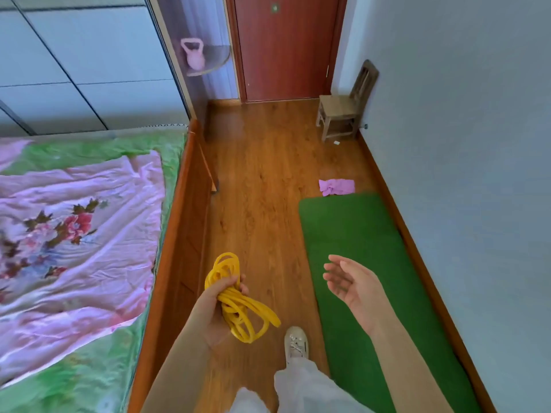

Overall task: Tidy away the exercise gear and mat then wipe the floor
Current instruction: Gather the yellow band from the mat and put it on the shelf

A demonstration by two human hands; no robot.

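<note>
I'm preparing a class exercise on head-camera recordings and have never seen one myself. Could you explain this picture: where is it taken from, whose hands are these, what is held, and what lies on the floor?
There is one picture, from a camera worn on a person's head, looking forward and down. No machine: the arms are the wearer's own. The left hand grips a bundled yellow band. The right hand is open and holds nothing. On the wooden floor lie a green mat and, just beyond its far end, a purple cloth. A pink kettlebell sits on a shelf ahead.

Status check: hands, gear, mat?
Left hand grips yellow band. Right hand open, empty. Green mat flat, unrolled. Pink cloth beyond mat.
</note>
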